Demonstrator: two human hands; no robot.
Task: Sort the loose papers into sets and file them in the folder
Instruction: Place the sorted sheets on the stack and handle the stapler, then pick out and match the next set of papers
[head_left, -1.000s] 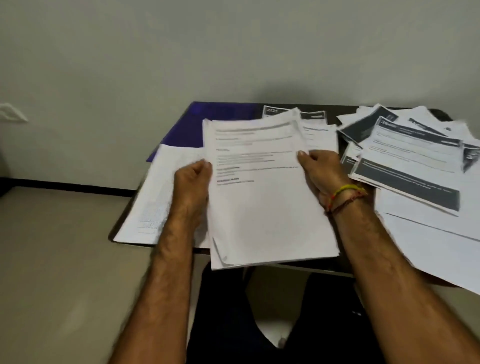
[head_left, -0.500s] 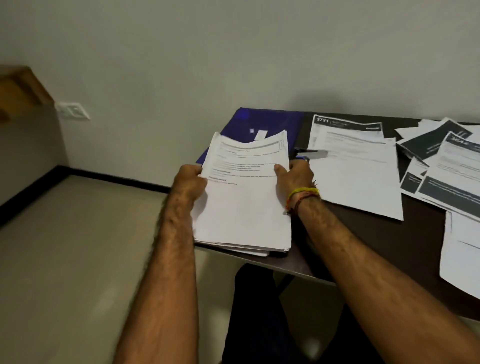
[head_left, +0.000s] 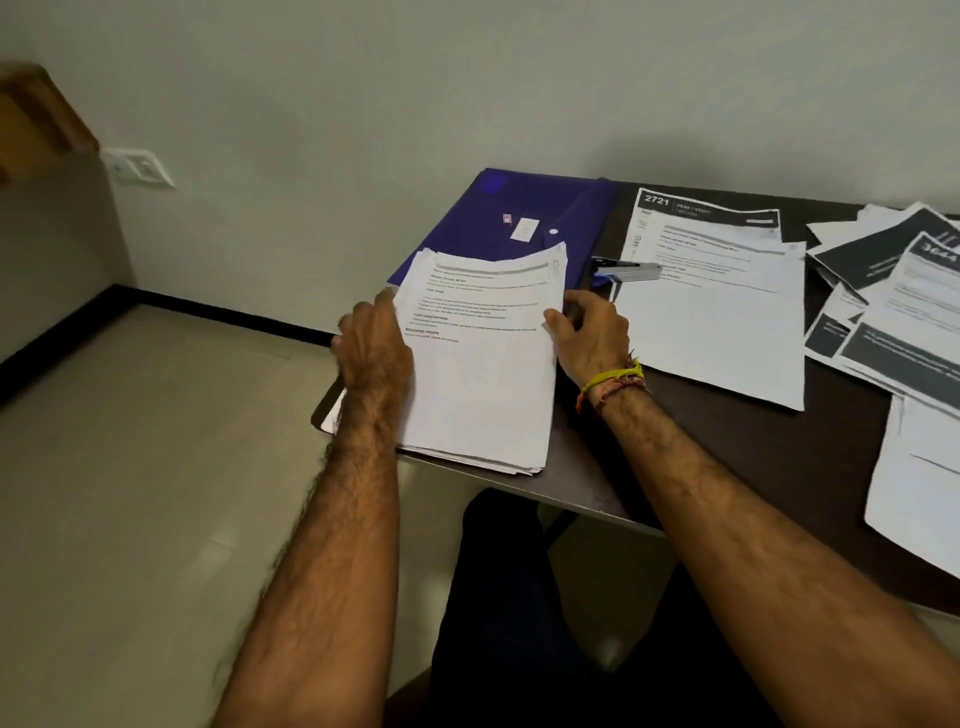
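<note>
Dark table (head_left: 727, 467): both hands grip a thick rectangular paper stack (head_left: 483, 384).

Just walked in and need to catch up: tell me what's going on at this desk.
A person is sorting papers at a dark table. Both hands hold a stack of printed sheets at the table's near-left corner: the left hand on its left edge, the right hand on its right edge. The stack's far end overlaps a closed blue folder. A stapler lies just right of it, with more loose sheets spread farther right. Nothing is visibly filed yet.
</note>
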